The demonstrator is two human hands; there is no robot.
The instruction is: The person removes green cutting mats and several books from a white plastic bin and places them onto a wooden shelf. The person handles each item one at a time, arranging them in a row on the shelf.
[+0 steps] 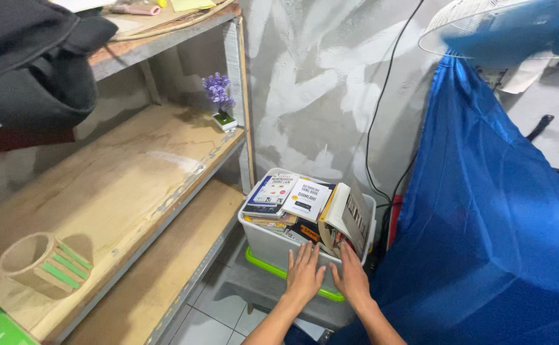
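A pale grey plastic bin (263, 246) sits on the floor beside the shelving, resting on a green-rimmed lid or box (263, 264). It is full of books (305, 199), some lying flat and one standing tilted at the right. My left hand (304, 275) lies flat against the bin's near wall with fingers spread. Beside it, my right hand (351, 276) presses flat on the same wall. Neither hand holds anything.
A wooden shelf unit (120, 191) fills the left, bearing a small purple flower pot (219, 102), a round cardboard holder with green stripes (42, 263) and a black bag (30, 64). Blue cloth (490, 217) hangs at the right, a black cable (382, 96) runs down the wall.
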